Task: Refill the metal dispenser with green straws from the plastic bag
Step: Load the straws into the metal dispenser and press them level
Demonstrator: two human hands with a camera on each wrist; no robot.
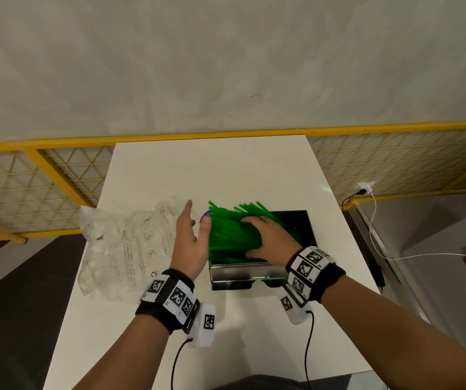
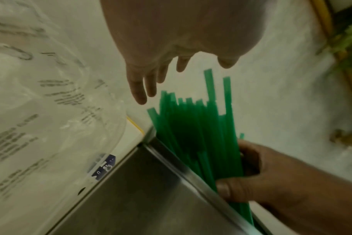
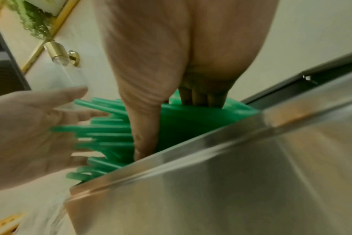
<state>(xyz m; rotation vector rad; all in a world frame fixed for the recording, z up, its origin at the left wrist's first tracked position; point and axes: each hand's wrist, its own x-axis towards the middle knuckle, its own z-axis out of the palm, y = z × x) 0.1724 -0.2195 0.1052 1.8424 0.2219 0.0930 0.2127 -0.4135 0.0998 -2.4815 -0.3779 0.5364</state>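
1. A white table [image 1: 170, 175] runs away from the person toward a yellow mesh fence [image 1: 57, 175] and a pale wall.
2. A clear printed bag [image 1: 119, 249] lies crumpled and flat on the table's left side, its right edge close to the dispenser and behind the left hand.
3. The metal dispenser [image 1: 237, 273], a steel box with its top open, sits near the middle of the table; its lid [image 1: 296, 220] lies back behind it.
4. A bundle of green straws [image 1: 232, 235] lies across the dispenser's open top, the ends fanning unevenly past its left rim. How far they sit down inside is hard to tell, as the hands cover much of them.
5. The right hand [image 1: 268, 240] grips the bundle from above, thumb curled round the near side and fingers round the far side.
6. The left hand [image 1: 191, 240] is spread, fingers straight, palm facing the loose straw ends at the dispenser's left edge; its thumb looks to touch them.
7. Both wrists carry black bands with square-patterned markers [image 1: 175, 296].
8. A white cable [image 1: 378, 243] trails across the floor at the right.
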